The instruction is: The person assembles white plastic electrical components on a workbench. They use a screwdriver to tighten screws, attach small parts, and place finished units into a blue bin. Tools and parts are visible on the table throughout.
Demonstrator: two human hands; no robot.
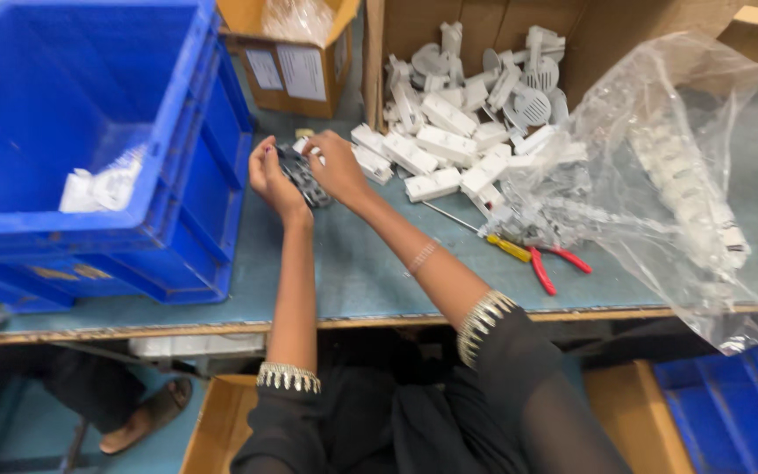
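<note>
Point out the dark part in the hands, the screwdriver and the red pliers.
dark part (303,178), head view, its middle between the hands.
screwdriver (509,248), head view, its yellow handle.
red pliers (543,274), head view, the nearer red handle.

Blue crate (195,175), white plastic parts (449,132), red-handled pliers (554,263), yellow-handled screwdriver (506,247)

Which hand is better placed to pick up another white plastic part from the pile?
The right hand, probably: it lies nearest the white parts spilling from the cardboard box, while the left hand sits on the far side of the dark part.
</note>
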